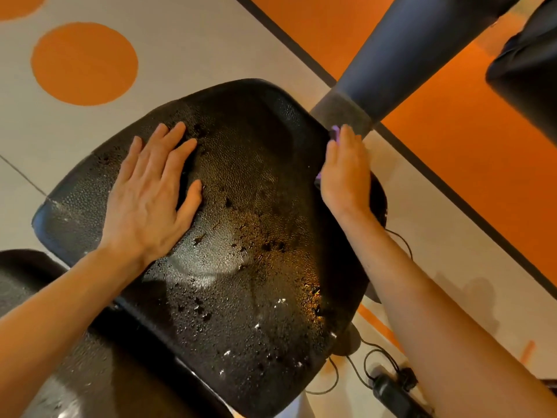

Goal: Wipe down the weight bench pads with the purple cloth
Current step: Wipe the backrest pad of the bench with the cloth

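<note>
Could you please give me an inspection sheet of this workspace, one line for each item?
Surface: black bench pad, covered with droplets.
Job's things: purple cloth, mostly hidden under the right hand, at the pad's right edge.
Clutter: nothing seen.
Grippers: left hand flat on the pad, fingers spread; right hand pressing the cloth against the pad's edge.
Cables: black cable on the floor, leading to a black device.
Surroundings: floor with an orange circle; second pad at lower left.

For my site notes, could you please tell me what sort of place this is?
Probably a gym: a black padded bench seat beaded with droplets, a thick dark machine post, and a grey floor with orange circles and panels.
</note>
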